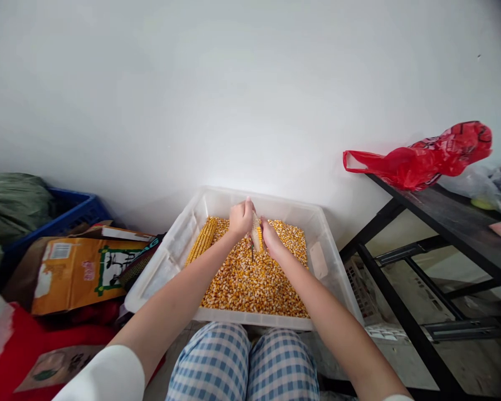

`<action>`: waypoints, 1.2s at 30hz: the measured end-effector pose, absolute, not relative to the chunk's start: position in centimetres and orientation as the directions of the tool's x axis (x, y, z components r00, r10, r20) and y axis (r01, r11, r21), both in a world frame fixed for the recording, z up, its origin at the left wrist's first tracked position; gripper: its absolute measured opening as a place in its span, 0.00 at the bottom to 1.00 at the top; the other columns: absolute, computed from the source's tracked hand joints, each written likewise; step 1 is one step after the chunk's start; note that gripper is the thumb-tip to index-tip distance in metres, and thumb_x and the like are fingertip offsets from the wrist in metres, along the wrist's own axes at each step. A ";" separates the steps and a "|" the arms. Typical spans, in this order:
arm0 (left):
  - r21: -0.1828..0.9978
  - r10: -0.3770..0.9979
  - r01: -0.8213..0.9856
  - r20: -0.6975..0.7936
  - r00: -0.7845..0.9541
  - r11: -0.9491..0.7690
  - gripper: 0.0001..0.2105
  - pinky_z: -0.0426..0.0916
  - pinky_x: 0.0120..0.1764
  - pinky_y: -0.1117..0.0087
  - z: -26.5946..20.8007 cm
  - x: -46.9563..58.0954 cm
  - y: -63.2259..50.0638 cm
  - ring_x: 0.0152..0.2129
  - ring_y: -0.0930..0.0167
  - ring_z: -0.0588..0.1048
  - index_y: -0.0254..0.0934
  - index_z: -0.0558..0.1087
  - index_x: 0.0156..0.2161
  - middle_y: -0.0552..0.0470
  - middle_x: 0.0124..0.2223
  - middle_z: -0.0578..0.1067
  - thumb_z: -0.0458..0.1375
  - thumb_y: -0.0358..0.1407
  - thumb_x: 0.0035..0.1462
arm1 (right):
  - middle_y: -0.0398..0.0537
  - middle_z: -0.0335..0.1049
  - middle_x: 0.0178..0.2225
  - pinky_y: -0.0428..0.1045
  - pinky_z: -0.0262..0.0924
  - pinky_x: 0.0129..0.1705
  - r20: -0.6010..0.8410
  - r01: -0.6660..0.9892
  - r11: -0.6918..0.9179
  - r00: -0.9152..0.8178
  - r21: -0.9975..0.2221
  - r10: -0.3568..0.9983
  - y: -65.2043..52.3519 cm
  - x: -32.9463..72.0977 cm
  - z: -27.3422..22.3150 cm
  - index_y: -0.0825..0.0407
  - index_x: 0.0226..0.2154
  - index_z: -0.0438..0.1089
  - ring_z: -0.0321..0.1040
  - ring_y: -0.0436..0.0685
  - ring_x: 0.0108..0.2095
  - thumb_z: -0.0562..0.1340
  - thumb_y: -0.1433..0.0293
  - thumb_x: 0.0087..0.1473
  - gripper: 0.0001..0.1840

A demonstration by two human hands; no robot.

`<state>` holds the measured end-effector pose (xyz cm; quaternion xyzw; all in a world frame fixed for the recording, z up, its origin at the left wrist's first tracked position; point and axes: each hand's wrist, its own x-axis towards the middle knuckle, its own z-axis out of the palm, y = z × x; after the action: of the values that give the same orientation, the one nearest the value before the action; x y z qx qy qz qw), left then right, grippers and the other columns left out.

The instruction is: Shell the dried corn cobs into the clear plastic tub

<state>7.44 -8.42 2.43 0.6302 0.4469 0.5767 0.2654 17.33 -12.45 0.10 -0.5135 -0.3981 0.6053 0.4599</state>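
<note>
**Shiny Grain, Cloudy Plastic**

Smooth, translucent plastic on the tub (335,267), and look, glossy kernels (250,287), a knobbly corn ear (202,239)! Crinkled, shiny plastic on the red bag (446,153); printed cardboard box (75,278); woven cloth trousers (211,362); matt wall (250,100)!

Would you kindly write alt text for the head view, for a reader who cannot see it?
A left hand and right hand hold a partly shelled corn cob over loose kernels in a translucent plastic bin. Unshelled corn lies inside on the left; a red plastic bag rests on a dark table at right.
</note>
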 end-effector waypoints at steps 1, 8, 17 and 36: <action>0.853 0.870 0.268 0.485 -0.088 -0.449 0.23 0.54 0.28 0.71 2.4 7.3 -8.2 0.19 0.70 0.65 0.37 0.67 0.16 0.51 0.17 0.66 0.45 0.42 0.60 | 0.46 0.67 0.23 0.47 0.60 0.21 -0.273 -0.151 -0.286 -0.099 -0.946 0.957 -12.6 17.3 0.3 0.52 0.36 0.67 0.65 0.52 0.20 0.45 0.44 0.54 0.31; 0.906 0.912 0.153 0.407 -0.048 -0.396 0.28 0.57 0.25 0.72 2.6 6.8 -7.3 0.17 0.71 0.66 0.37 0.67 0.16 0.52 0.15 0.66 0.40 0.49 0.60 | 0.45 0.67 0.22 0.46 0.61 0.23 -0.222 -0.198 -0.381 -0.546 -0.903 0.808 -12.7 18.8 0.4 0.53 0.36 0.65 0.64 0.51 0.20 0.48 0.50 0.57 0.24; 0.904 0.919 0.198 0.341 0.198 -0.378 0.27 0.56 0.22 0.73 2.7 6.9 -7.0 0.14 0.73 0.64 0.36 0.69 0.15 0.52 0.13 0.66 0.47 0.50 0.56 | 0.40 0.58 0.17 0.44 0.56 0.21 -0.203 -0.167 -0.357 -0.576 -0.919 0.792 -12.0 19.9 -1.0 0.52 0.26 0.61 0.55 0.48 0.17 0.56 0.51 0.52 0.21; 0.871 0.905 0.269 0.352 0.241 -0.410 0.27 0.54 0.23 0.72 3.0 6.2 -6.6 0.12 0.72 0.61 0.37 0.68 0.13 0.54 0.11 0.62 0.46 0.47 0.59 | 0.37 0.58 0.19 0.44 0.53 0.17 -0.051 0.065 -0.029 -0.375 -0.997 0.925 -13.2 17.8 0.8 0.51 0.29 0.63 0.53 0.47 0.18 0.66 0.55 0.41 0.20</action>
<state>6.23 -6.64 3.03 0.7059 0.4156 0.4549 0.3493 17.80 -13.24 0.79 -0.4192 -0.5906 0.5821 0.3696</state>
